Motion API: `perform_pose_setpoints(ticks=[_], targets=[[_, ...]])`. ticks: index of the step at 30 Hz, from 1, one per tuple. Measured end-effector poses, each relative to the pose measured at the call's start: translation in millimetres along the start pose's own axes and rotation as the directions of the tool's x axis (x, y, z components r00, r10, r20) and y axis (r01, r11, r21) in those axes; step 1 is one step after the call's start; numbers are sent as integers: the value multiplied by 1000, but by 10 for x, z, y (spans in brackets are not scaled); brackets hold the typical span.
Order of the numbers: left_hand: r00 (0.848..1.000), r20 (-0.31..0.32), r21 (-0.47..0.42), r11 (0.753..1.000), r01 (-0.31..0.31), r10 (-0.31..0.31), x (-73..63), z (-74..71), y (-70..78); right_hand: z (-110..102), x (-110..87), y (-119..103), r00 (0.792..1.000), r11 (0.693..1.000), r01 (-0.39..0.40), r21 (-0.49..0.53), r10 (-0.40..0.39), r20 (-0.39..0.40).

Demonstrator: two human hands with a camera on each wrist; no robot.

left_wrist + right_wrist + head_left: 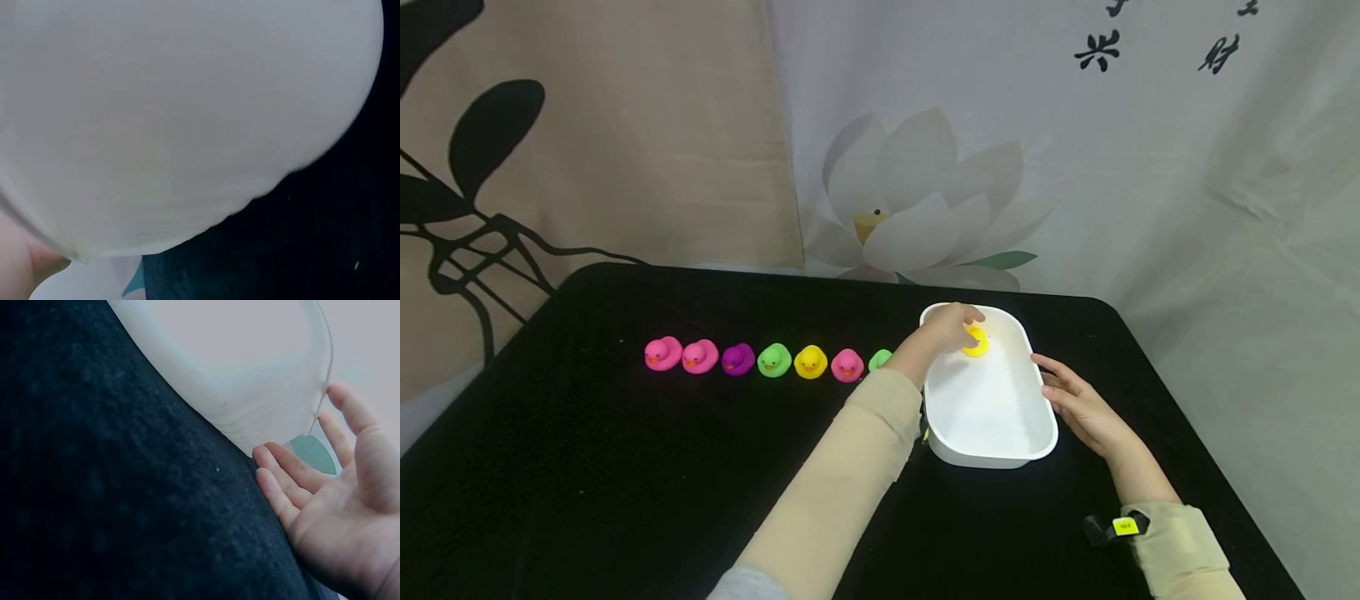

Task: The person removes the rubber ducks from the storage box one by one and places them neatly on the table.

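My left hand (951, 327) reaches over the left rim of a white tray (988, 408) and pinches a yellow rubber duck (976, 343) near its far end. Part of that duck is hidden by the thumb and fingers. In the left wrist view, the tray's outer wall (187, 125) fills most of the picture. Against the tray's right side rests my right hand (1086, 408), its fingers spread. The right wrist view has this hand (350, 506) with fingertips touching the tray's wall and rim.
Left of the tray, rubber ducks stand in a row on the black table (625, 483): pink (663, 354), pink (700, 357), purple (738, 360), green (774, 360), yellow (810, 362), pink (847, 366) and a green one (880, 359) partly behind my left arm. A printed curtain (925, 108) hangs behind.
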State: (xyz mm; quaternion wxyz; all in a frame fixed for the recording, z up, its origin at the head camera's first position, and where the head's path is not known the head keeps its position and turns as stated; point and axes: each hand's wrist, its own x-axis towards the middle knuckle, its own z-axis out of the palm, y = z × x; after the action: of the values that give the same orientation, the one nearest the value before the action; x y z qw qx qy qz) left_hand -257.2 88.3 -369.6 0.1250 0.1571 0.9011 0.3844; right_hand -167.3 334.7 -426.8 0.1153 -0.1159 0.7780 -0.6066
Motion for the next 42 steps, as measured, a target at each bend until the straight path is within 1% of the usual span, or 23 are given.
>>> perform_pose_setpoints(ticks=[3,9,17,24,28,33,37,39,42], targets=[[1000,-7,-33,999,26,-27,-17,27,20,6,-1,0,1000,1000,4,4,-4,2],[1000,3,-40,999,26,-26,-32,66,30,9,7,-3,1000,1000,4,16,-4,0],[999,-24,-70,997,35,-37,23,153,-7,13,21,-23,1000,1000,16,26,-16,13],[997,-24,-96,993,72,-75,63,204,-27,10,15,-17,1000,1000,5,15,-5,-3],[998,-27,-91,994,62,-65,76,216,-32,3,12,-16,1000,1000,-4,5,4,-4],[998,-46,-71,997,43,-46,67,221,-28,4,5,-25,1000,1000,-13,1,13,-7],[997,-62,-63,997,51,-55,57,227,-17,5,1,-29,1000,1000,-11,6,11,-5],[996,-66,-50,998,50,-53,59,231,-16,3,1,-25,1000,1000,-9,6,9,-3],[997,-66,-16,999,34,-35,69,235,-16,3,0,-20,1000,1000,-9,8,9,-4]])
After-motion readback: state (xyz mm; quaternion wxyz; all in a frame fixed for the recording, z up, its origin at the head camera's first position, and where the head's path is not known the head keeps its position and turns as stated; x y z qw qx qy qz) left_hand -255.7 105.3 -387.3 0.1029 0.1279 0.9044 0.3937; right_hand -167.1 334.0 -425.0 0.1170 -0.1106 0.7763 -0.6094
